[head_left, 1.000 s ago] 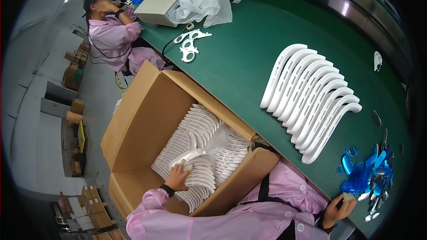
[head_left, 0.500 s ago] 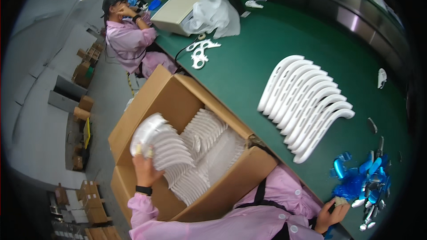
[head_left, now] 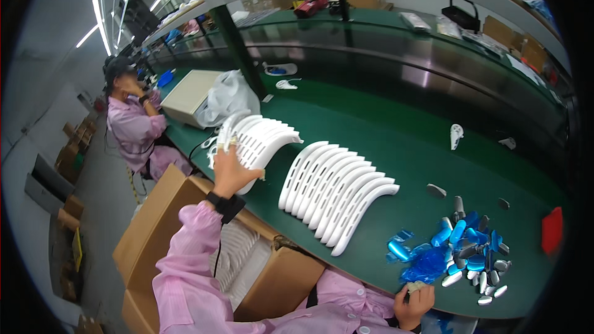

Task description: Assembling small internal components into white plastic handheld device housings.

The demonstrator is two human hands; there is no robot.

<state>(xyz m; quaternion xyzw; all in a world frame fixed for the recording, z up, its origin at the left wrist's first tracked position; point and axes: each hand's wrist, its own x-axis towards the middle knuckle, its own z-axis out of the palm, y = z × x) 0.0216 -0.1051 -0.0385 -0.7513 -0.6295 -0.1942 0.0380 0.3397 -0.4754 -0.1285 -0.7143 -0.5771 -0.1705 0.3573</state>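
Note:
My left hand (head_left: 231,172) grips a nested set of curved white slotted plastic parts (head_left: 267,141) at the table's near left; whether the set touches the tabletop I cannot tell. To its right on the green table lies a similar row of curved white slotted parts (head_left: 334,193). My right hand (head_left: 413,307), with pale covers on its fingertips, is curled at the near table edge; what it holds, if anything, is hidden. Crumpled blue film (head_left: 424,263) is just beyond it, beside a pile of small blue and silver oval pieces (head_left: 471,248).
An open cardboard box (head_left: 281,284) with more white parts stands against the near table edge, below my left arm. A beige case (head_left: 189,96) and a clear plastic bag (head_left: 232,96) are at the far left, near a seated person (head_left: 133,111). A red bin (head_left: 552,230) sits far right.
My left hand has come up out of the box and over the table with the set of white parts. The view has tilted up. My right hand stays by the blue film.

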